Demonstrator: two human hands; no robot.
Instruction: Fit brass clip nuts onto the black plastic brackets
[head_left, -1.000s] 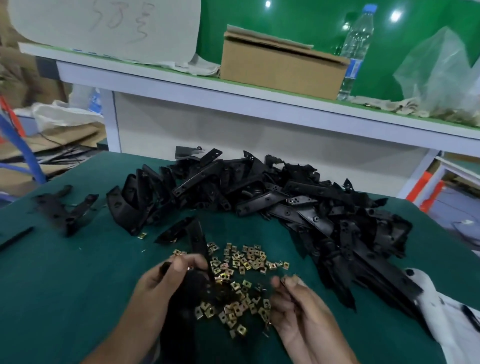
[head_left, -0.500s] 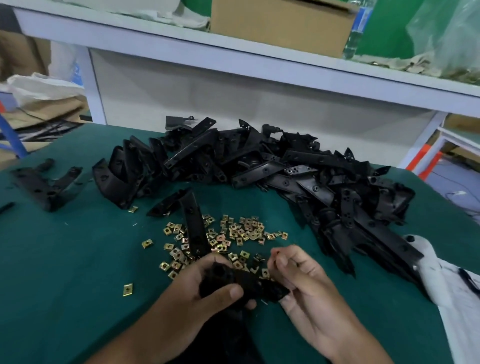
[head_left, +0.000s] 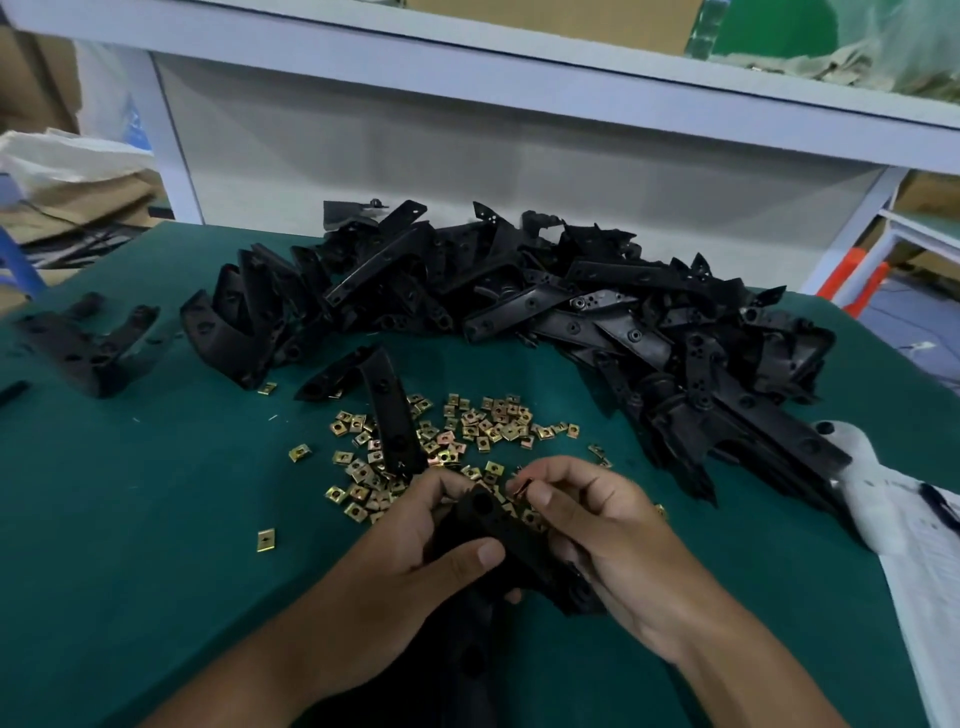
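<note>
My left hand (head_left: 415, 561) grips a black plastic bracket (head_left: 498, 525) just above the green table, thumb across its face. My right hand (head_left: 597, 525) supports the bracket's right side and pinches a brass clip nut (head_left: 521, 487) at the bracket's upper edge. A scatter of several loose brass clip nuts (head_left: 467, 431) lies right behind my hands. One more black bracket (head_left: 387, 410) lies among the nuts. A long heap of black brackets (head_left: 545, 306) stretches across the table farther back.
A single bracket (head_left: 85, 343) sits apart at the far left. One stray nut (head_left: 265, 539) lies left of my hands. White paper and cloth (head_left: 904, 525) cover the table's right edge. A white shelf frame (head_left: 467, 88) rises behind the green table (head_left: 130, 571).
The camera has tilted down. My left hand lifted the bracket from near the table's front edge, and my right hand came in from the right with a nut at the bracket's upper edge.
</note>
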